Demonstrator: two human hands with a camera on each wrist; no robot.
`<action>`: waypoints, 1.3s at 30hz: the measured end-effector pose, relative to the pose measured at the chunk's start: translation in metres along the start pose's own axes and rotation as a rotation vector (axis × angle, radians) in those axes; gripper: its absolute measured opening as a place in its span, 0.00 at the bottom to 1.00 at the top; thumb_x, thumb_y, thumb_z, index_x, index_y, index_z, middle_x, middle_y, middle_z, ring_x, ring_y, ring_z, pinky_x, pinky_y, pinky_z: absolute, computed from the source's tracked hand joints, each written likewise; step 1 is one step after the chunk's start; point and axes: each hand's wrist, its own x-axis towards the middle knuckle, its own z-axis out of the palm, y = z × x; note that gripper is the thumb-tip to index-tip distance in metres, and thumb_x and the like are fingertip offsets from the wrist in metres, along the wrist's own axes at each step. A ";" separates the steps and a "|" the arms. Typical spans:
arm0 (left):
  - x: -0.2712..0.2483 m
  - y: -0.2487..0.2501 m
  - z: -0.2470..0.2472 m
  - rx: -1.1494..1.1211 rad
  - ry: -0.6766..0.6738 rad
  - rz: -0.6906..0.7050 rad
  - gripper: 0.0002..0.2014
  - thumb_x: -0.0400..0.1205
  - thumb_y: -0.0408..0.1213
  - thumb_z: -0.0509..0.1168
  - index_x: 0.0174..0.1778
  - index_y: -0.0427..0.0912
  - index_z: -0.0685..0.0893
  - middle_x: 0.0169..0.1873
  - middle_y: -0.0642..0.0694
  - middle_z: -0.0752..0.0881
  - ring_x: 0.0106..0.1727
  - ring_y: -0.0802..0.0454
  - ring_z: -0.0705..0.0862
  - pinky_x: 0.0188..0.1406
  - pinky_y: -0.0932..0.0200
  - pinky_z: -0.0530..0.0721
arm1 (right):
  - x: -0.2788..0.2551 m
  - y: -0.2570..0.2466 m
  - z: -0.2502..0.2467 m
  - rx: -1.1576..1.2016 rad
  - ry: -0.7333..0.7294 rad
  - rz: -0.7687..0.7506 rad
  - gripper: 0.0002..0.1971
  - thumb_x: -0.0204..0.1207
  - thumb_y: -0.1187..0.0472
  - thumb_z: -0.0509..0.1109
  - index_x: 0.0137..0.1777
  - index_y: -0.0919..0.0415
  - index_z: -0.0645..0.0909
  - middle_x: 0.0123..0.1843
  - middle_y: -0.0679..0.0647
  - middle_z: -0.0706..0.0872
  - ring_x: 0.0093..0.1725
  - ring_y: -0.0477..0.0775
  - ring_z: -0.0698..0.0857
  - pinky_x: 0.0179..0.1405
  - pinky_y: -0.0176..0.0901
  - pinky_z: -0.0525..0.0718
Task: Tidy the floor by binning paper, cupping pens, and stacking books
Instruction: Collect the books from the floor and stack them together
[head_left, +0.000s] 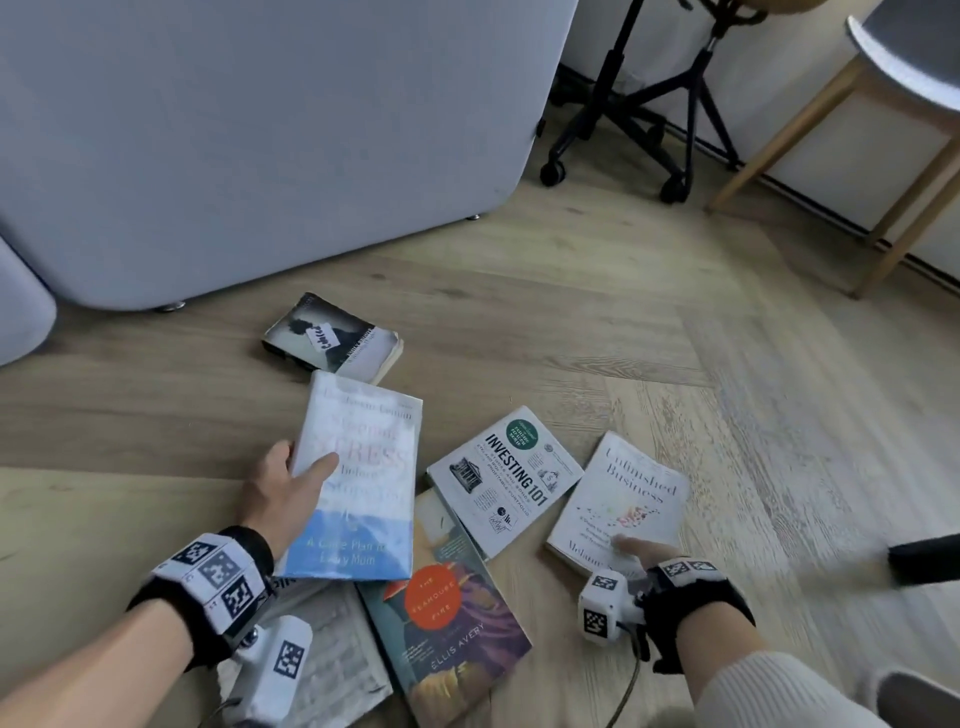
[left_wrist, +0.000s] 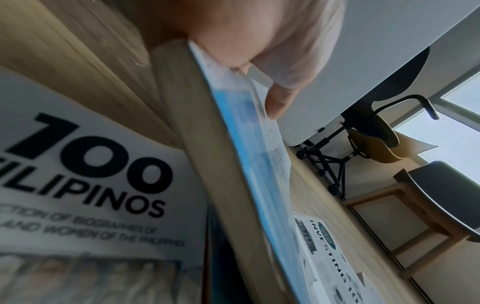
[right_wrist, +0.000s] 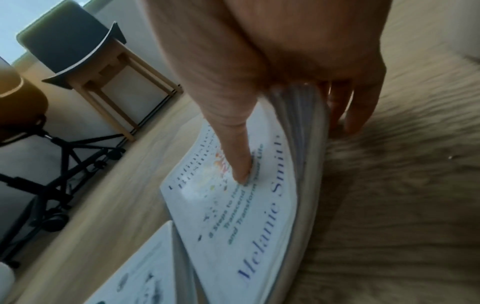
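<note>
Open floor: you have bare herringbone wood floor (head_left: 597, 322) across the middle and right of the head view; a pale grey rounded panel (head_left: 260, 130) closes the upper left, a black wheeled stool base (head_left: 649, 119) and a wooden-legged grey chair (head_left: 883, 104) fill the upper right.
Book cluster: the books crowd the lower centre, several overlapping or touching at corners.
Left-hand book: your white and blue paperback with faded red lettering (head_left: 358, 483) sits centre-left, tilted with its near end over the large white "100 Filipinos" book (left_wrist: 85, 185).
Right-hand book: your white paperback titled "Unfinished Business" (head_left: 623, 499) lies lower right, its near edge lifted off the floor, pages bowed.
Others: the white "Investing 101" book (head_left: 504, 478) lies between them; the teal novel with an orange circle (head_left: 447, 623) is below; a dark worn paperback (head_left: 332, 338) sits apart, above.
Left hand (head_left: 280, 493): grips its book's left edge, thumb on the cover.
Right hand (right_wrist: 272, 72): pinches its book's near edge, thumb on the cover, fingers beneath.
</note>
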 end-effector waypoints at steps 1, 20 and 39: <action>0.000 0.003 0.001 -0.019 0.002 0.002 0.10 0.80 0.40 0.70 0.51 0.37 0.82 0.45 0.41 0.89 0.44 0.41 0.88 0.42 0.50 0.85 | -0.005 -0.006 0.000 0.026 0.058 -0.019 0.13 0.79 0.60 0.70 0.57 0.70 0.79 0.45 0.62 0.84 0.39 0.60 0.82 0.44 0.49 0.80; -0.010 0.034 -0.046 -0.444 -0.119 -0.121 0.29 0.61 0.49 0.83 0.55 0.39 0.89 0.49 0.39 0.92 0.49 0.37 0.91 0.58 0.35 0.85 | -0.163 -0.061 0.189 -0.761 -0.249 -1.086 0.18 0.81 0.42 0.59 0.47 0.58 0.70 0.50 0.58 0.82 0.47 0.59 0.80 0.47 0.49 0.78; -0.103 -0.056 -0.184 -0.220 0.318 -0.186 0.21 0.64 0.50 0.83 0.48 0.43 0.90 0.41 0.46 0.93 0.42 0.43 0.92 0.48 0.39 0.89 | -0.103 0.010 0.143 -1.011 -0.416 -0.509 0.15 0.77 0.57 0.72 0.60 0.62 0.78 0.60 0.56 0.81 0.44 0.51 0.79 0.32 0.17 0.76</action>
